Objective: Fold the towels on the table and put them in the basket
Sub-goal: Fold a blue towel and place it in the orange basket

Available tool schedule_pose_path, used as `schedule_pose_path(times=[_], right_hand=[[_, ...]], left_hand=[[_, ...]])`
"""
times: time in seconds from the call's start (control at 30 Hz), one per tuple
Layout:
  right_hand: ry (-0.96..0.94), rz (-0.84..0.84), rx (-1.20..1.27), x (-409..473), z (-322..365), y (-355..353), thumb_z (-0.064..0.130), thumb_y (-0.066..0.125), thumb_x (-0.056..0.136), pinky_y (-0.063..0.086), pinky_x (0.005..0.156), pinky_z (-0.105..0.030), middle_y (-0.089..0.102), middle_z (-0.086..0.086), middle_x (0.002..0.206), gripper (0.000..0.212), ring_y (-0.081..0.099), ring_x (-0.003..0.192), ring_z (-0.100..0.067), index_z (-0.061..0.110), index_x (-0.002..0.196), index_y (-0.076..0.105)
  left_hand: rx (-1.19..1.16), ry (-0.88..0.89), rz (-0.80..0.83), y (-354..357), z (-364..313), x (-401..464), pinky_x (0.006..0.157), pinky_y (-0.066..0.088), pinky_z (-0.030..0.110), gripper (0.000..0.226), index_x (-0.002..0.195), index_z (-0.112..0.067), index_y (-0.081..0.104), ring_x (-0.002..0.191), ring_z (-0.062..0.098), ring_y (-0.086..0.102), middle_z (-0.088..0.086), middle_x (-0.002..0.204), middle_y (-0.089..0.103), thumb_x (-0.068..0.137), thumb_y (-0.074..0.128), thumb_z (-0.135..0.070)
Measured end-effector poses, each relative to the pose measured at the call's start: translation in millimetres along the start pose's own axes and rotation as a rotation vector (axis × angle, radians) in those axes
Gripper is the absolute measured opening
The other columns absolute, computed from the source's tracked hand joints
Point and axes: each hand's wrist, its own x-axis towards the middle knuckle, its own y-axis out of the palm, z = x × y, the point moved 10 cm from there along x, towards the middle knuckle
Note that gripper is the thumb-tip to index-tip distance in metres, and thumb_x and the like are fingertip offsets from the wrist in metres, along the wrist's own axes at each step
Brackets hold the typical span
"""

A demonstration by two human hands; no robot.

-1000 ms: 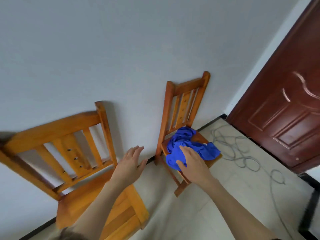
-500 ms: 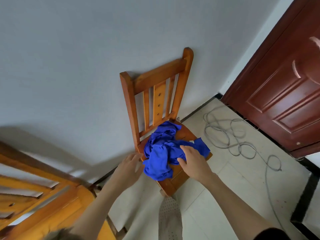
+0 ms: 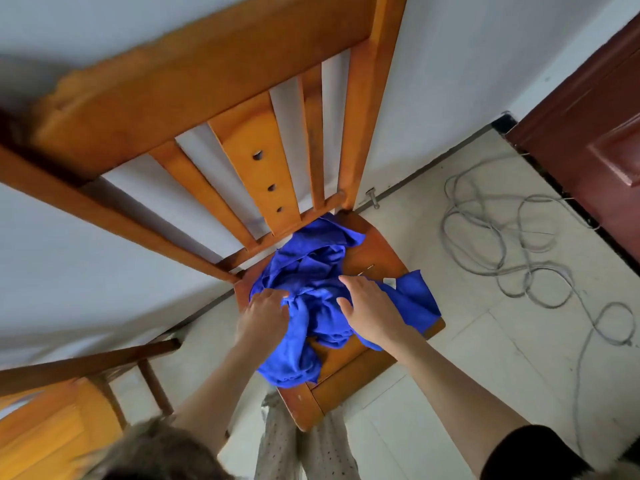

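Observation:
A crumpled heap of blue towels (image 3: 311,271) lies on the seat of a wooden chair (image 3: 377,258) that stands against the wall. My left hand (image 3: 265,315) is at the heap's left side with its fingers curled into the blue cloth, gripping a bunch of it. My right hand (image 3: 370,306) lies on top of the heap's right part, fingers fairly straight and pressing on the cloth. One corner of towel (image 3: 415,296) spreads flat toward the seat's right edge. No basket or table is in view.
The chair's slatted back (image 3: 249,161) rises close in front of me. A second wooden chair (image 3: 52,420) stands at lower left. A grey cable (image 3: 519,244) lies looped on the tiled floor at right, beside a dark red door (image 3: 595,133).
I have come much closer to the chair. My left hand moved from beside the seat onto the blue heap and took hold of cloth. My right hand stays on the towels.

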Motion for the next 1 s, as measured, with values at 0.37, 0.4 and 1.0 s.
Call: schedule_pose_path(times=[0.37,0.4,1.0], right_hand=[[-0.073,0.016,0.112,58.6,-17.2,48.0,0.022,0.044,0.097,0.039,0.100,-0.039,0.049,-0.005,0.138,0.042,0.044,0.127,-0.023,0.016,0.139,0.042],[-0.084,0.005,0.109,61.3,-14.8,44.3,0.022,0.044,0.097,0.039,0.100,-0.039,0.050,-0.006,0.137,0.042,0.045,0.126,-0.024,0.016,0.138,0.042],[-0.253,-0.387,0.170,-16.5,105.7,-143.3,0.020,0.060,0.084,0.047,0.073,-0.041,0.068,-0.008,0.087,0.015,0.060,0.085,-0.032,0.008,0.087,0.068]], left_hand=[[0.110,-0.108,-0.182,23.7,5.6,61.0,0.081,0.038,0.035,0.023,0.110,-0.006,0.061,0.111,0.030,0.048,0.012,0.116,0.053,0.093,0.045,-0.009],[0.064,-0.095,-0.219,14.1,2.9,60.2,0.079,0.035,0.033,0.022,0.104,-0.004,0.063,0.107,0.030,0.050,0.012,0.110,0.056,0.093,0.044,-0.009],[-0.406,0.305,-0.239,-170.5,-95.6,-43.3,0.063,0.035,0.001,0.013,0.104,-0.003,0.056,0.066,0.003,0.049,-0.007,0.079,0.052,0.093,0.049,-0.004]])
